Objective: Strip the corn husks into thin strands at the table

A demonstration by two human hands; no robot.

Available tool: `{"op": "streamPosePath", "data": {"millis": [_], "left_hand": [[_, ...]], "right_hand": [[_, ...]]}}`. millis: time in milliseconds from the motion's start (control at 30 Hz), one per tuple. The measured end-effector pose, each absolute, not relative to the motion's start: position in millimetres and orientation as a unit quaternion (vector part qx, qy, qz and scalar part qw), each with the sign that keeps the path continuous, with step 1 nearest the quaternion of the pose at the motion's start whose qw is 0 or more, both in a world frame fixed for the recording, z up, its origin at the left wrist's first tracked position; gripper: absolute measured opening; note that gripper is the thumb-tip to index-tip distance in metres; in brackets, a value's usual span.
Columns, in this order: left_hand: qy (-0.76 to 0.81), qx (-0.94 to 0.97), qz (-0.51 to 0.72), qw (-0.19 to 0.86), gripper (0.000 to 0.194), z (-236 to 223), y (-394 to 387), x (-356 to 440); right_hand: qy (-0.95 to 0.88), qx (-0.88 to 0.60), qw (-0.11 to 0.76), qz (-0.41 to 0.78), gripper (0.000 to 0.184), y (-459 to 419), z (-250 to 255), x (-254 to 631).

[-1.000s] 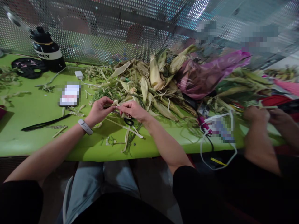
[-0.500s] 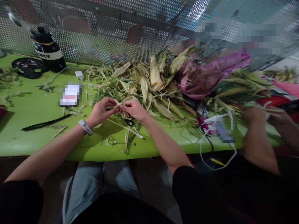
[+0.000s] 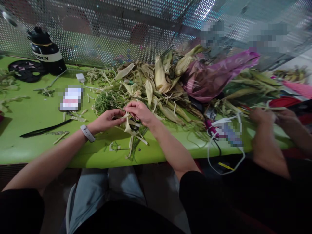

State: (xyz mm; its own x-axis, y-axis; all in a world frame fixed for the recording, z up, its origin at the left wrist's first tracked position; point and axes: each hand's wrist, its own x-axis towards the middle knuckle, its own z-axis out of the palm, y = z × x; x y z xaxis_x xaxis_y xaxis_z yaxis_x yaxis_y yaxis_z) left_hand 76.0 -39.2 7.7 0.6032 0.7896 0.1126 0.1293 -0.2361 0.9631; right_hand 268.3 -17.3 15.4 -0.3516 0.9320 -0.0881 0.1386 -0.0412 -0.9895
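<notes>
My left hand (image 3: 107,119), with a white band on the wrist, and my right hand (image 3: 140,112) meet over the green table (image 3: 36,146). Both pinch a pale strip of corn husk (image 3: 127,123) that hangs down between them. The fingers of each hand are curled closed on it. Black scissors (image 3: 133,126) lie on the table just under my right hand. Behind my hands rises a heap of corn husks and cobs (image 3: 158,87).
A phone (image 3: 71,100), a white charger (image 3: 80,77), a black strap (image 3: 44,130), a black bottle (image 3: 46,52) and a black disc (image 3: 24,70) lie to the left. A pink plastic bag (image 3: 214,78) tops the heap. Another person's hands (image 3: 275,118) work at the right. A perforated metal screen (image 3: 109,29) closes the back.
My left hand dropped and flattened toward the table while the right stayed put. The husk strip now hangs down between the hands instead of stretching level. The view shifted slightly.
</notes>
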Motion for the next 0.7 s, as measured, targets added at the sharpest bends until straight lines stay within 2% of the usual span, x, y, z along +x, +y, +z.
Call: {"op": "streamPosePath", "data": {"millis": [200, 433, 567, 700], "left_hand": [[0.276, 0.741, 0.208, 0.576, 0.031, 5.0, -40.1, 74.4], [0.227, 0.750, 0.152, 0.603, 0.028, 2.9, -50.2, 82.9], [0.244, 0.710, 0.181, 0.636, 0.027, 4.3, -51.6, 84.0], [0.315, 0.602, 0.329, 0.656, 0.027, -3.3, -44.9, 83.4]], "right_hand": [[-0.652, -0.401, 0.432, 0.477, 0.042, -12.2, 1.8, 263.4], [-0.617, -0.465, 0.499, 0.393, 0.043, -1.3, -8.6, 265.6], [-0.582, -0.477, 0.528, 0.394, 0.035, 8.7, -12.0, 269.8], [-0.557, -0.481, 0.513, 0.441, 0.020, 8.7, -4.2, 274.1]]}}
